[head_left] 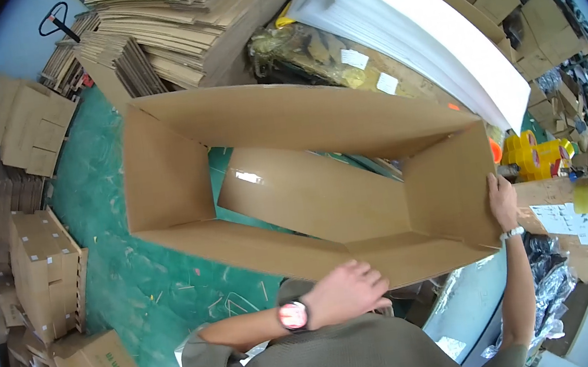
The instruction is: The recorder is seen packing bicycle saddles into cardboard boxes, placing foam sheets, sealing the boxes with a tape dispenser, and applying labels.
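A long, open cardboard box [166, 174] is held up in front of me, tilted. Through gaps at its far end, the green floor shows beside a bottom flap [317, 191] with a glossy patch. My right hand [504, 202] grips the box's right end wall, its fingers against the outer face. Close to the near long wall, my left hand [349, 291] is closed with its fingers bent and together. What those fingers hold, if anything, is hidden. There is a round-faced watch [293, 316] on my left wrist.
Flattened cardboard [163, 34] is stacked high behind the box, beside white foam sheets [436, 23]. Yellow tape rolls [532, 156] stand at the right. Cartons [49, 271] line the left, with a pallet jack handle [56, 22] at the far left. Scraps lie on the green floor [99, 201].
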Motion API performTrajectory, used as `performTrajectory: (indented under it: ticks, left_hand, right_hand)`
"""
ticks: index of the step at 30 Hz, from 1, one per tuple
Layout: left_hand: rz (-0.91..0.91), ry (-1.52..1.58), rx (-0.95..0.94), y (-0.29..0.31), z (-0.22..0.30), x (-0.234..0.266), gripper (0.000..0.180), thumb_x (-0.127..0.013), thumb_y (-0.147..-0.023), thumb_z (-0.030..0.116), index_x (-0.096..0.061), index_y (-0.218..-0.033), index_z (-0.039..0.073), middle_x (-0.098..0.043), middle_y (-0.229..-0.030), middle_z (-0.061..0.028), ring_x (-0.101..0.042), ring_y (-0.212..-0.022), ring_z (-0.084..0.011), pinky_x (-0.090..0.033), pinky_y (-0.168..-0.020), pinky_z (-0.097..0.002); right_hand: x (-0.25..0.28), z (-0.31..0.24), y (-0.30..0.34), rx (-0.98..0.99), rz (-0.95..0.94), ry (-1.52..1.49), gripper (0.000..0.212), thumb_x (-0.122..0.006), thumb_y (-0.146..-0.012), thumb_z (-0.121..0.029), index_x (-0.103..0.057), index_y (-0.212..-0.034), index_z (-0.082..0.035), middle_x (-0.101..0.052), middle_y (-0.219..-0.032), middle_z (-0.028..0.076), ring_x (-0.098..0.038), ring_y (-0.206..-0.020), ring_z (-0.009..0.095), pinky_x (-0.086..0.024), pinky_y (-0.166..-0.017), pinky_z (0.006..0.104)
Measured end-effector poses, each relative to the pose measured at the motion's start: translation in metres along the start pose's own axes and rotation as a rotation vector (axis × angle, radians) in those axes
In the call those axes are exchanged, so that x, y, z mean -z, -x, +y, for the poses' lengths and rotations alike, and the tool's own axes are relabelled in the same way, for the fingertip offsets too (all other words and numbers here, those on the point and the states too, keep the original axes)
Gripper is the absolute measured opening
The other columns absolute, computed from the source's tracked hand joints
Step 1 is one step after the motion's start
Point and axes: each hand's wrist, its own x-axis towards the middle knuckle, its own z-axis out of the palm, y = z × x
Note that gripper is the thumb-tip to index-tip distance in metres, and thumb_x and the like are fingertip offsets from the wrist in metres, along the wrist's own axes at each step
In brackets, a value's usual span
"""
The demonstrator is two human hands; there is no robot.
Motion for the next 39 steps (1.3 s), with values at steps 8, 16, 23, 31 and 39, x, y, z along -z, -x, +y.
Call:
performTrajectory:
  ticks: [8,16,23,31,39]
  left_hand:
    - [0.184,-0.606,1.32,0.19,-0.28,0.204,0.069,-0.068,-0.089,0.034,-0.039,-0.139,-0.003,-0.064,-0.115,-0.0295,-0.063,-0.103,-0.0448,-0.051,-0.085,-0.0515]
    - [0.192,0.166,1.2,0.23,-0.324,0.22,0.042,-0.059,-0.094,0.017,-0.055,-0.131,-0.005,-0.065,-0.125,-0.0212,-0.062,-0.118,-0.0273,-0.046,-0.098,-0.0373]
    - [-0.232,0.008,1.047,0.14,-0.298,0.197,0.077,-0.057,-0.093,0.044,-0.033,-0.145,-0.008,-0.056,-0.134,-0.0299,-0.056,-0.122,-0.0426,-0.043,-0.105,-0.0416]
    - [-0.862,-0.029,1.202,0.113,-0.331,0.105,0.127,-0.066,-0.076,0.072,-0.011,-0.15,-0.014,-0.048,-0.136,-0.0376,-0.054,-0.122,-0.0454,-0.045,-0.103,-0.0448]
    - [-0.419,0.178,0.44,0.071,-0.097,0.121,0.077,-0.062,-0.082,0.071,-0.062,-0.122,0.005,-0.063,-0.12,-0.0203,-0.061,-0.113,-0.0358,-0.05,-0.092,-0.0476]
  right_hand:
    - [-0.005,0.007,0.014,0.07,0.021,0.1,0.033,-0.049,-0.101,-0.027,-0.057,-0.088,0.003,-0.062,-0.08,0.033,-0.059,-0.076,0.052,-0.044,-0.068,0.0593]
    - [-0.007,0.008,0.057,-0.228,-0.022,-0.087,0.031,-0.046,-0.097,-0.017,-0.054,-0.112,0.009,-0.06,-0.083,0.036,-0.059,-0.085,0.053,-0.046,-0.074,0.0561]
    - [-0.101,-0.062,0.072,0.028,-0.104,-0.226,0.061,-0.057,-0.088,-0.015,-0.037,-0.144,0.0,-0.036,-0.144,0.029,-0.035,-0.135,0.044,-0.031,-0.113,0.0495]
    - [-0.126,-0.063,0.02,0.382,-0.488,0.108,0.06,-0.073,-0.075,-0.033,-0.061,-0.127,-0.006,-0.034,-0.143,0.03,-0.031,-0.135,0.048,-0.034,-0.108,0.057]
    - [-0.112,-0.045,0.002,0.538,-0.553,0.144,0.055,-0.072,-0.074,-0.034,-0.063,-0.121,-0.006,-0.04,-0.136,0.027,-0.039,-0.126,0.044,-0.041,-0.1,0.0551]
